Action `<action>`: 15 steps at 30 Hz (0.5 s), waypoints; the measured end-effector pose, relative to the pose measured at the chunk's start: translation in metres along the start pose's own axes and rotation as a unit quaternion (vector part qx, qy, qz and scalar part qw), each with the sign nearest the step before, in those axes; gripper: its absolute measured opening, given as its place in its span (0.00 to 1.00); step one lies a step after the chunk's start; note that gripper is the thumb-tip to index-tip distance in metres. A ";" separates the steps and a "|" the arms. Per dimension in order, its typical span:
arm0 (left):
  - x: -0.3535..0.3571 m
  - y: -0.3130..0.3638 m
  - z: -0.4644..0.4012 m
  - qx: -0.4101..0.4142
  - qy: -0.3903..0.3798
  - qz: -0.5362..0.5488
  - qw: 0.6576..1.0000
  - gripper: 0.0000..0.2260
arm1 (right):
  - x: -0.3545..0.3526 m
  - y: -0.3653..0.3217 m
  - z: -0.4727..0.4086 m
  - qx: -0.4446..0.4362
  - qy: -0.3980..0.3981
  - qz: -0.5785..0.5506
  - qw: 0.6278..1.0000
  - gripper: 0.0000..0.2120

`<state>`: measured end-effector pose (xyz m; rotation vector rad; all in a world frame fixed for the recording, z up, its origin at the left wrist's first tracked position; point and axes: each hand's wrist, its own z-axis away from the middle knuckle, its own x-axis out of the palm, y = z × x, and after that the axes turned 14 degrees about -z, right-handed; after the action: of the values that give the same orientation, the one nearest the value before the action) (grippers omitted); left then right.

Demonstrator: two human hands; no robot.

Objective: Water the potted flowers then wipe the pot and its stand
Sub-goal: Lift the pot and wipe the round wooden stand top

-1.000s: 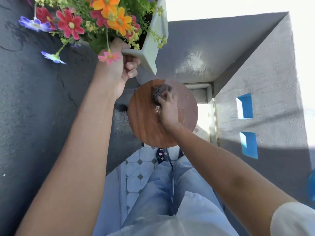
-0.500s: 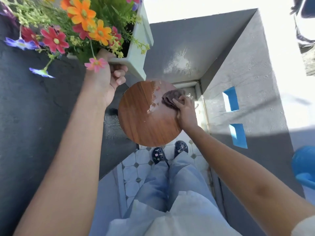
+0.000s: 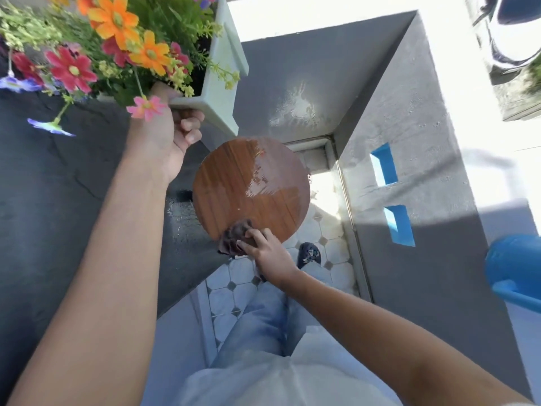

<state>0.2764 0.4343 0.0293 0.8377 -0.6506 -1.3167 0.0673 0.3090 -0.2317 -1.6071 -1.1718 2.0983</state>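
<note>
My left hand [image 3: 172,136] grips the rim of a pale green square pot [image 3: 222,83] and holds it up in the air at the upper left. Orange, red, pink and purple flowers [image 3: 117,45] fill the pot. Below it stands a round wooden stand [image 3: 251,186], its top wet and shiny on the right half. My right hand [image 3: 269,253] presses a dark crumpled cloth [image 3: 234,238] against the near edge of the stand's top.
A dark grey wall [image 3: 58,200] runs along the left, a grey ledge [image 3: 409,200] with two blue slots [image 3: 383,165] along the right. A blue watering can [image 3: 515,265] sits on the ledge at the right edge. White tiled floor [image 3: 234,288] and my legs are below.
My right hand has swept the cloth from the stand's far right side down to its near edge. The pot stays held up in my left hand.
</note>
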 end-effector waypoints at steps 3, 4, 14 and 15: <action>-0.001 0.000 0.001 0.001 -0.001 -0.002 1.000 0.14 | -0.051 0.045 0.006 0.103 0.100 0.010 0.990 0.26; -0.001 0.000 0.001 0.002 -0.002 -0.003 1.000 0.14 | -0.069 0.061 0.004 0.150 0.139 0.006 0.979 0.25; 0.002 0.002 0.005 -0.002 -0.004 0.015 1.000 0.14 | -0.130 0.042 -0.042 0.213 0.266 -0.263 0.902 0.13; 0.002 0.002 0.005 -0.001 -0.005 0.012 1.000 0.14 | -0.127 0.041 -0.042 0.213 0.260 -0.288 0.896 0.15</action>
<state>0.2736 0.4318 0.0339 0.8185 -0.6652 -1.3006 0.1612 0.2223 -0.1759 -1.2811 -0.7927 1.3102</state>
